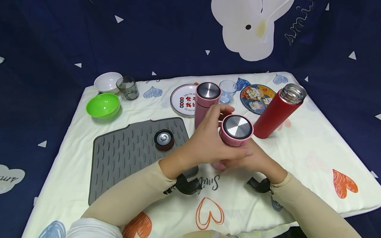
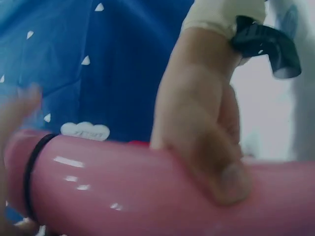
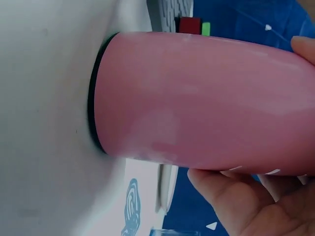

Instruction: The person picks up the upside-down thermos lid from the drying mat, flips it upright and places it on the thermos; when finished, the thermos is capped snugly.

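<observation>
The middle bottle (image 1: 237, 130) has the mat (image 1: 119, 158) left, a glass (image 1: 227, 93) behind

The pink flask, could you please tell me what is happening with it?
A person's right hand grips the pink flask by its body, while the left hand holds the lid on top. Another pink flask stands behind, and an uncapped red flask is to the right. A round cap lies on the gray mat.

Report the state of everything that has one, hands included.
Front flask: upright, capped
Left hand: around front cap, grip unclear
Right hand: gripping front flask
Rear flask: upright, capped
Red flask: upright, uncapped
Loose cap: on mat
Green bowl: upright, empty
White bowl: upright
Gray glass: upright
Clear glass: upright
White plate: face up
Patterned plate: face up
</observation>
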The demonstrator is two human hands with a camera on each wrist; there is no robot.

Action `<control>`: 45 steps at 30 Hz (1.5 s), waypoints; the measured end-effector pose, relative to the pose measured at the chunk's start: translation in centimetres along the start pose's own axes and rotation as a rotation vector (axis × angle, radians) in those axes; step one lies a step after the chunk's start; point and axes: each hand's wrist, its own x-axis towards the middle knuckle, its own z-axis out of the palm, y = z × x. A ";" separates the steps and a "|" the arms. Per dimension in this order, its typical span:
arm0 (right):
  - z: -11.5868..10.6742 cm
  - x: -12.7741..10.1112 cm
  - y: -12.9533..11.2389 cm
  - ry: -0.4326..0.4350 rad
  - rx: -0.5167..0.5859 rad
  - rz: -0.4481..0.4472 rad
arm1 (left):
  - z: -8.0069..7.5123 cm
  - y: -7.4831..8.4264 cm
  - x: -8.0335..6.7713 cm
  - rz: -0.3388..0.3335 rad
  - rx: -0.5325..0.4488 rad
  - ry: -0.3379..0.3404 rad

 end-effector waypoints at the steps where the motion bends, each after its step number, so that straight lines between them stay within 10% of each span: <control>1: 0.0 0.0 -0.1 -0.001 -0.002 0.007 | 0.1 0.0 0.0 0.010 0.021 0.006; 12: -0.1 0.1 -0.3 0.005 0.029 -0.008 | 0.4 -0.7 0.0 0.008 -0.101 0.017; 17: 0.0 0.0 0.7 -0.001 -0.006 -0.030 | -0.8 -0.9 0.2 -0.011 -0.235 -0.108; 23: 0.0 0.1 2.8 -0.009 0.015 -0.050 | -0.3 -0.3 0.2 -0.017 -0.095 -0.035; 28: 0.0 0.1 3.6 -0.019 -0.004 -0.042 | -0.9 -0.7 0.4 -0.045 -0.243 -0.125; 33: 0.1 0.4 3.4 -0.048 0.017 -0.077 | -0.3 -0.3 -0.1 -0.040 -0.098 -0.043; 38: -0.2 -0.1 3.7 -0.039 0.001 -0.048 | 0.0 -0.8 -0.1 -0.011 -0.242 -0.076; 45: -0.2 -0.1 3.8 -0.035 0.004 -0.016 | 1.2 -1.2 -0.1 0.051 -0.166 0.042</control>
